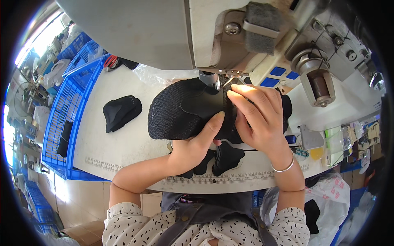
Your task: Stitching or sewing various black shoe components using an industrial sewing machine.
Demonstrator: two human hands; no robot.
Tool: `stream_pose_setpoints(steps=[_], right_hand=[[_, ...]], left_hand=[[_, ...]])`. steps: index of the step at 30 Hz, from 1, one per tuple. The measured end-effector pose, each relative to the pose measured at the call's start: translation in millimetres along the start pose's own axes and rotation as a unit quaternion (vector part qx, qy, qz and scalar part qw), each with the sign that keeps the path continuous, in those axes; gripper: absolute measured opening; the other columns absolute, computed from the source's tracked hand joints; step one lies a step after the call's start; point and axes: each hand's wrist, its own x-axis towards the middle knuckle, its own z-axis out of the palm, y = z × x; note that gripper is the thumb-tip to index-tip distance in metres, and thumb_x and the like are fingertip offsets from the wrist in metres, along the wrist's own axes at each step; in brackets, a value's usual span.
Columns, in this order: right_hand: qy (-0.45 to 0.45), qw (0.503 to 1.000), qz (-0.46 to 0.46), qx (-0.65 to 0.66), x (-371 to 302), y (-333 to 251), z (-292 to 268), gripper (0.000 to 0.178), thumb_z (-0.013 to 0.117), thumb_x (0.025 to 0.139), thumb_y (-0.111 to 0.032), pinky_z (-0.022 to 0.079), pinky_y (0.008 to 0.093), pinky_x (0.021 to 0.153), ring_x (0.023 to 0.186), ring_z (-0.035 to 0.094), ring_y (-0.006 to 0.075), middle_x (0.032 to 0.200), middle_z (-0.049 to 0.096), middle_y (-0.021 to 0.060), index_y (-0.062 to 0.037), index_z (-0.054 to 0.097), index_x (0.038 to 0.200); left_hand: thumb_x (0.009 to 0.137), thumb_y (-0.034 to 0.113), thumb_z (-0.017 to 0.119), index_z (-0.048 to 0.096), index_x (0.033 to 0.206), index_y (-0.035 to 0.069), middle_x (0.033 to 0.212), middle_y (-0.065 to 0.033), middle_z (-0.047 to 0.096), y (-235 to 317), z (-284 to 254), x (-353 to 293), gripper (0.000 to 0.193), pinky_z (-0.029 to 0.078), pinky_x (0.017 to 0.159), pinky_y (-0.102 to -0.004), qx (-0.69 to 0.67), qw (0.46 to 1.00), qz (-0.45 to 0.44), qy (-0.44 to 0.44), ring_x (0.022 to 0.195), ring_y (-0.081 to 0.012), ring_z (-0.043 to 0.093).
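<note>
A black mesh shoe upper (170, 108) with a smooth dark patch lies under the head of a sewing machine (207, 53). My left hand (195, 145) grips its near edge, thumb on top and the other fingers mostly hidden underneath. On the right side of the upper, my right hand (262, 117) has its fingertips close to the needle area, thumb and fingers bent against the dark material. The spot right under the needle is partly covered by these fingers. Several smaller black pieces (227, 158) lie on the worktable (98, 143) just in front of my hands.
Another black shoe piece (122, 112) rests on the table to the left, beside a blue plastic crate (74, 141). Red-handled scissors (111, 61) lie behind it. A thread spool (319, 88) is mounted at right, and a ruler strip (254, 177) runs along the front edge.
</note>
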Motion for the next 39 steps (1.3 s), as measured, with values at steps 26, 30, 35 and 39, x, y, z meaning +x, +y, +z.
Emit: stream_pose_setpoints(steps=[26, 30, 35, 39], right_hand=[[0.047, 0.991, -0.121, 0.012, -0.9, -6.2, -3.2, 0.016, 0.064, 0.061, -0.007, 0.042, 0.0293, 0.069, 0.071, 0.056, 0.0153, 0.079, 0.06, 0.0018, -0.0077, 0.061, 0.076], [0.039, 0.993, -0.115, 0.015, -2.5, -4.6, -5.6, 0.016, 0.064, 0.061, -0.007, 0.042, 0.029, 0.07, 0.071, 0.057, 0.0153, 0.08, 0.06, 0.0021, -0.0071, 0.061, 0.077], [0.005, 0.995, -0.097, 0.021, -4.9, -4.0, -9.2, 0.033, 0.065, 0.052, -0.002, 0.044, 0.0354, 0.074, 0.079, 0.057, 0.02, 0.089, 0.061, 0.0046, -0.0064, 0.063, 0.086], [0.0, 0.995, -0.096, 0.028, -4.8, -3.4, -9.1, 0.034, 0.066, 0.053, -0.004, 0.044, 0.0352, 0.073, 0.078, 0.057, 0.0203, 0.09, 0.061, 0.0053, -0.0055, 0.063, 0.087]], left_hand=[[0.085, 0.016, 0.059, 0.058, 0.08, 0.003, 0.066, -0.0001, 0.054, 31.9, -21.5, -4.2, 0.014, 0.041, 0.044, -0.0195, 0.048, 0.99, -0.128, -0.044, 0.049, -0.0056, 0.049], [0.085, 0.017, 0.058, 0.057, 0.079, 0.003, 0.064, 0.0002, 0.054, 29.9, -18.2, -5.2, 0.015, 0.041, 0.044, -0.0191, 0.055, 0.986, -0.151, -0.042, 0.049, -0.0051, 0.048], [0.085, 0.019, 0.058, 0.058, 0.079, 0.003, 0.062, 0.0008, 0.053, 26.5, -15.1, -2.5, 0.017, 0.04, 0.043, -0.0192, 0.026, 0.992, -0.119, -0.033, 0.049, -0.0055, 0.048], [0.085, 0.018, 0.058, 0.058, 0.079, 0.003, 0.063, 0.0007, 0.054, 26.8, -16.6, 1.4, 0.016, 0.04, 0.043, -0.0195, 0.035, 0.991, -0.123, -0.038, 0.048, -0.0057, 0.048]])
